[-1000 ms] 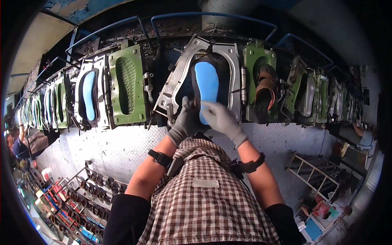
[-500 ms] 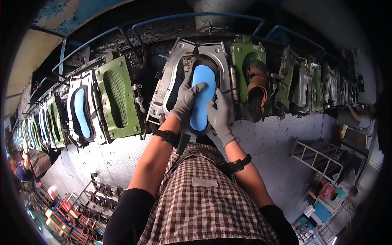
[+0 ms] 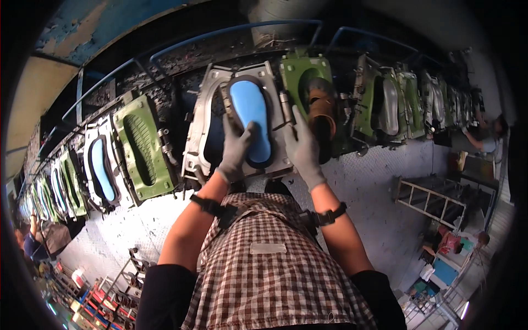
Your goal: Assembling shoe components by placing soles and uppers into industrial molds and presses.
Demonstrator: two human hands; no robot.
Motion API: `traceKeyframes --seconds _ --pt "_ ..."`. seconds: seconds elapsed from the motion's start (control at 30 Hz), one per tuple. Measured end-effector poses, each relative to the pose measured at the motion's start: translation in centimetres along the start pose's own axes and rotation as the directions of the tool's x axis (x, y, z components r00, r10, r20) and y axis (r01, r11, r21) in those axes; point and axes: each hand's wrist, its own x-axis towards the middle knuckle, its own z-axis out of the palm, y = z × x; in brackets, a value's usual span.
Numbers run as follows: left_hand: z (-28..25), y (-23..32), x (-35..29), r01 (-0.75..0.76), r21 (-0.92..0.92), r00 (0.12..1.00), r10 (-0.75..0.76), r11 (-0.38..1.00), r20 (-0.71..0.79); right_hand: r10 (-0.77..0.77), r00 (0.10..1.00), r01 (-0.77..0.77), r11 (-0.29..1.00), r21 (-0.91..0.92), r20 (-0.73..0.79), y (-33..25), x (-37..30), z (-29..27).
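A dark-edged shoe sole with a bright blue footbed lies in the right half of an opened silver mould. My left hand, in a grey glove, grips the sole near its lower end, thumb on the blue face and fingers at its left edge. My gloved right hand is off the sole, open, with fingers stretched upward beside the mould's right edge. Just beyond those fingers, a brown strapped sandal sits on a green mould.
More moulds line the bench both ways, among them a green one with a ridged cavity. Blue rails run behind. A metal rack stands on the floor at right, and shoe shelves at lower left. Other people are at both sides.
My right hand has come off the sole and moved right, fingers extending. The sole now sits farther up in the mould. My left hand has slid lower along it. The view has shifted.
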Motion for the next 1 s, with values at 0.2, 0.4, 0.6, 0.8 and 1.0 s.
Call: traceKeyframes --seconds 0.2,0.4,0.6,0.8,1.0 --pt "9.2 4.5 -2.9 -0.544 0.456 0.838 0.429 0.704 0.336 -0.085 0.941 0.089 0.996 -0.002 -0.329 6.2 -2.5 -9.2" --pt "23.0 4.0 0.9 0.39 -0.011 0.867 -0.362 0.921 0.343 0.118 0.991 -0.103 0.974 0.2 -0.064 14.2 -0.9 -14.7" --pt "39.3 3.5 -3.4 0.048 -0.227 0.842 0.083 0.973 0.532 0.387 0.884 -0.223 0.842 0.492 -0.262 21.7 3.6 -29.5" --pt "53.7 -2.3 5.1 0.413 -0.226 0.852 -0.286 0.882 0.439 0.398 0.89 -0.154 0.721 0.675 -0.222 27.3 10.3 -39.7" --pt "55.8 -5.3 4.1 0.228 -0.214 0.904 -0.125 0.95 0.41 0.02 0.88 0.042 0.992 0.12 -0.475 31.0 18.4 -41.0"
